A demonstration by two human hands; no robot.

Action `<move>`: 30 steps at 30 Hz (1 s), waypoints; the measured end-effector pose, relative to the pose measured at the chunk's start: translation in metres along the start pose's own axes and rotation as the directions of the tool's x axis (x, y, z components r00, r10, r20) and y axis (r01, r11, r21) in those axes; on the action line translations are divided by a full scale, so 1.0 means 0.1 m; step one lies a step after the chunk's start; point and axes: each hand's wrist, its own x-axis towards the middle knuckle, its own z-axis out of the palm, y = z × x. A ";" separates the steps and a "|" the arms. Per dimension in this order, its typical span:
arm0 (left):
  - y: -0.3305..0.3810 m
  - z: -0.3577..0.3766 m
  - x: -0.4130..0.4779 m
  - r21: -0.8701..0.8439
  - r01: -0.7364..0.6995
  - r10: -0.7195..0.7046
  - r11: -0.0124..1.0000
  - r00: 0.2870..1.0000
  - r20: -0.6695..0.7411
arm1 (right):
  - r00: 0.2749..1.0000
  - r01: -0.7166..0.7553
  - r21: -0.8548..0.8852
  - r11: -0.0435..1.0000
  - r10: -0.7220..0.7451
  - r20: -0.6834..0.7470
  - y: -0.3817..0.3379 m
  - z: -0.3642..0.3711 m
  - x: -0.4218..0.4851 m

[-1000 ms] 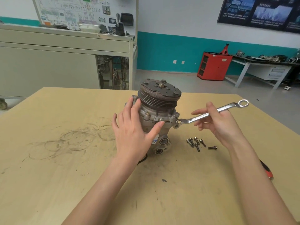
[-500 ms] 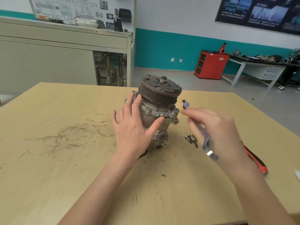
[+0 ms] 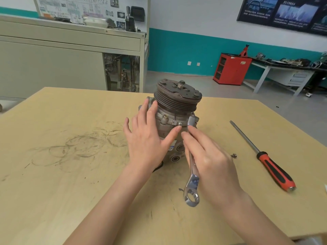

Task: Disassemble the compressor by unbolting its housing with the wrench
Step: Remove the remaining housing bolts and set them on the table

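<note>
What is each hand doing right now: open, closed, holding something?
Left hand: open, straight fingers pressed against the compressor.
Right hand: holds the wrench, far end up at the compressor.

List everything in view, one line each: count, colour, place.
compressor: one, grey metal, upright at the table's centre
wrench: one, silver, far end at the compressor's flange, ring end toward the camera
screwdriver: one, red and black handle, lying on the table at right
bolt: one visible, dark, on the table beside the right hand
table: one, pale wood, scuffed
red cabinet: one, by the far wall
left hand: fingers straight, rests on the compressor's side
right hand: holds the wrench
</note>
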 end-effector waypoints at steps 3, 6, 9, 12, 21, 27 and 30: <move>0.01 0.01 0.00 0.006 0.001 -0.001 1.000 1.000 -0.006 | 0.999 -0.046 -0.052 0.998 0.045 -0.011 0.03 0.02 0.01; 0.02 0.00 -0.01 0.010 0.007 -0.007 1.000 1.000 0.000 | 0.999 -0.041 -0.056 0.998 0.040 -0.023 -0.02 0.07 0.04; 0.03 -0.01 -0.01 -0.013 0.006 -0.006 1.000 1.000 -0.003 | 0.999 -0.043 -0.124 0.991 0.042 -0.004 -0.10 0.15 0.05; 0.03 -0.01 0.00 -0.036 0.006 -0.006 0.999 1.000 -0.010 | 1.000 -0.023 -0.200 0.979 0.024 0.004 -0.13 0.23 0.04; 0.01 0.03 -0.01 -0.048 -0.002 0.001 0.999 1.000 -0.025 | 0.989 0.101 -0.163 0.981 -0.116 -0.086 0.03 0.26 -0.02; 0.00 0.02 -0.01 -0.033 -0.007 0.006 0.999 1.000 -0.024 | 0.957 0.099 0.036 0.994 -0.085 -0.276 0.19 0.38 -0.13; 0.00 0.01 -0.01 -0.037 0.001 -0.002 0.999 1.000 -0.027 | 0.947 0.045 0.356 0.933 0.074 -0.311 0.40 0.39 -0.18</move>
